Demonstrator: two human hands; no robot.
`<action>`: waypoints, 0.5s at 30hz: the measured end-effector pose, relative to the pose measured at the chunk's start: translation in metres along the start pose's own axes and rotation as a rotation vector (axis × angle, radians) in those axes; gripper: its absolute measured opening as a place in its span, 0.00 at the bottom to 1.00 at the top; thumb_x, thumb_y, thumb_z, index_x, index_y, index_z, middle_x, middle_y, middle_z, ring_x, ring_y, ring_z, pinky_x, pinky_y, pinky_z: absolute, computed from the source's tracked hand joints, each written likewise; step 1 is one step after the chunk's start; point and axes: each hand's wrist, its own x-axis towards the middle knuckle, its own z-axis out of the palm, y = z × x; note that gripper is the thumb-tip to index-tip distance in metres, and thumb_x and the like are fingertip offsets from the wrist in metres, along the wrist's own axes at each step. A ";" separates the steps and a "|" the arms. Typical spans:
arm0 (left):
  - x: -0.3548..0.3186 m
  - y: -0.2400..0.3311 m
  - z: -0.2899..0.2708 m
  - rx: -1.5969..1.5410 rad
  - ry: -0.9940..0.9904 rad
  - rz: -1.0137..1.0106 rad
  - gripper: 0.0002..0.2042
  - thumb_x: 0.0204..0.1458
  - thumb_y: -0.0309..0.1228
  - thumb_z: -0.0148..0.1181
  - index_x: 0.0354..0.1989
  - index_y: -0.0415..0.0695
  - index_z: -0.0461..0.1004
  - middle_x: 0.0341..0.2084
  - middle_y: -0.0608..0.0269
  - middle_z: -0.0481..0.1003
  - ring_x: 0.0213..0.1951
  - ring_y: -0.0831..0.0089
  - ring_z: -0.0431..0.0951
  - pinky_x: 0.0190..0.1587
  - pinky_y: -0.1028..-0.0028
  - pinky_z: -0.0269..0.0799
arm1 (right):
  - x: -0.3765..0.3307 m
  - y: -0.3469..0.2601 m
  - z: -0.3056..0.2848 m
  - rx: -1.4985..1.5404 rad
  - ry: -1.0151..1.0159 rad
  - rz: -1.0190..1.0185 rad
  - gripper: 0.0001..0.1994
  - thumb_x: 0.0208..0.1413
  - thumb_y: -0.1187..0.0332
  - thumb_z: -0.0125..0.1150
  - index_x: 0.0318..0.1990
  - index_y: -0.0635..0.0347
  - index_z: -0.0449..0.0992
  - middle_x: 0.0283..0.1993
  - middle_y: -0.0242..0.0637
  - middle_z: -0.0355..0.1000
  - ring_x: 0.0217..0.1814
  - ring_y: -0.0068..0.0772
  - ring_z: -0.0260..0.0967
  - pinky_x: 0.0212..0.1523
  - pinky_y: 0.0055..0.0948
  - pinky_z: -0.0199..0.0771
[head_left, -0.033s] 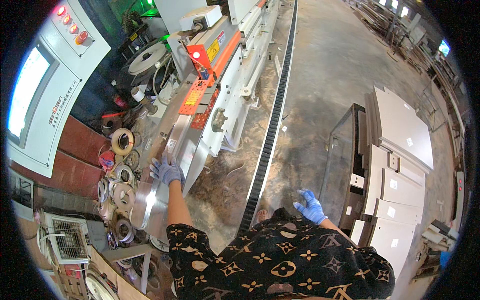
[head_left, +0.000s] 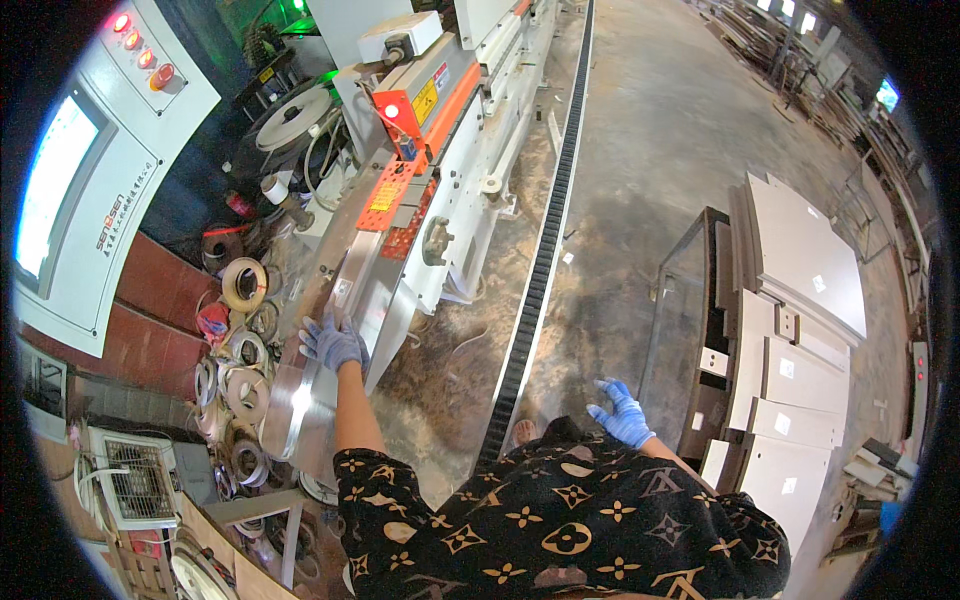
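My left hand [head_left: 336,343], in a blue-and-white glove, rests with fingers spread on the shiny infeed table [head_left: 300,405] of a long machine. Just past its fingertips a small pale label [head_left: 343,287] shows on the flat surface. Farther along stands an orange perforated guard [head_left: 386,196], below an orange housing [head_left: 398,110] with a lit red lamp. My right hand [head_left: 624,414], gloved in blue too, hangs at my right side over the floor. Its fingers are loosely stretched and hold nothing.
A stack of pale panels [head_left: 800,375] with white labels stands at right beside a metal frame [head_left: 680,250]. A black roller track [head_left: 540,260] runs along the floor. At left are a control panel [head_left: 150,130] with a screen, rolls of edging tape [head_left: 245,283] and a caged heater-like box [head_left: 135,482].
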 end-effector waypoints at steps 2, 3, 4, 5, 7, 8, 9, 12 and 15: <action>0.000 0.004 -0.003 0.000 -0.022 -0.016 0.26 0.50 0.54 0.51 0.60 0.73 0.58 0.65 0.55 0.51 0.65 0.48 0.46 0.64 0.47 0.35 | 0.001 -0.002 -0.003 0.007 -0.008 0.039 0.26 0.47 0.54 0.64 0.54 0.51 0.68 0.59 0.49 0.61 0.57 0.53 0.63 0.53 0.41 0.68; 0.001 0.006 -0.004 0.015 -0.038 -0.023 0.27 0.50 0.54 0.51 0.61 0.73 0.58 0.65 0.55 0.50 0.65 0.49 0.46 0.64 0.47 0.35 | 0.001 -0.002 -0.004 0.000 -0.005 0.036 0.26 0.47 0.57 0.65 0.54 0.53 0.68 0.58 0.49 0.61 0.57 0.52 0.63 0.53 0.40 0.68; 0.002 0.008 -0.005 0.035 -0.035 -0.022 0.27 0.50 0.54 0.51 0.61 0.73 0.58 0.65 0.56 0.50 0.66 0.49 0.45 0.64 0.47 0.35 | 0.002 -0.002 -0.004 -0.004 -0.008 0.046 0.26 0.47 0.59 0.66 0.54 0.54 0.68 0.58 0.49 0.62 0.57 0.50 0.63 0.53 0.38 0.67; 0.003 0.010 -0.006 0.033 -0.058 -0.031 0.27 0.50 0.54 0.51 0.61 0.73 0.58 0.65 0.56 0.50 0.66 0.49 0.45 0.64 0.47 0.35 | 0.001 -0.001 -0.004 -0.008 -0.011 0.056 0.26 0.47 0.62 0.67 0.54 0.55 0.67 0.57 0.49 0.62 0.58 0.49 0.63 0.54 0.37 0.67; 0.004 0.013 -0.006 0.056 -0.079 -0.041 0.27 0.50 0.53 0.51 0.61 0.72 0.58 0.65 0.56 0.49 0.66 0.50 0.45 0.64 0.48 0.35 | -0.001 0.001 -0.003 -0.089 0.007 0.023 0.26 0.47 0.58 0.66 0.53 0.53 0.68 0.58 0.49 0.61 0.56 0.51 0.64 0.52 0.39 0.69; 0.005 0.015 -0.006 0.039 -0.066 -0.036 0.27 0.50 0.53 0.51 0.61 0.72 0.59 0.65 0.56 0.49 0.66 0.51 0.45 0.64 0.48 0.35 | -0.002 0.003 -0.002 -0.140 0.002 0.030 0.25 0.47 0.56 0.65 0.53 0.52 0.69 0.59 0.49 0.61 0.56 0.52 0.64 0.51 0.40 0.70; 0.005 0.016 -0.007 0.040 -0.067 -0.038 0.27 0.50 0.53 0.52 0.61 0.71 0.59 0.66 0.56 0.49 0.66 0.51 0.45 0.64 0.48 0.34 | -0.004 0.004 -0.001 -0.088 0.003 0.025 0.25 0.46 0.56 0.66 0.53 0.52 0.69 0.59 0.49 0.61 0.56 0.52 0.65 0.51 0.40 0.70; 0.006 0.021 -0.009 0.031 -0.082 -0.044 0.26 0.50 0.53 0.51 0.61 0.70 0.60 0.66 0.57 0.47 0.66 0.52 0.44 0.64 0.48 0.34 | -0.010 0.006 0.001 -0.009 -0.024 0.084 0.25 0.46 0.56 0.66 0.52 0.51 0.69 0.58 0.48 0.62 0.56 0.51 0.65 0.52 0.39 0.69; 0.012 0.033 -0.009 0.024 -0.093 -0.053 0.25 0.51 0.53 0.51 0.59 0.70 0.62 0.67 0.57 0.47 0.67 0.51 0.44 0.65 0.50 0.34 | -0.014 0.005 0.000 -0.018 -0.005 0.131 0.25 0.46 0.56 0.66 0.52 0.51 0.69 0.58 0.47 0.62 0.55 0.51 0.65 0.53 0.40 0.69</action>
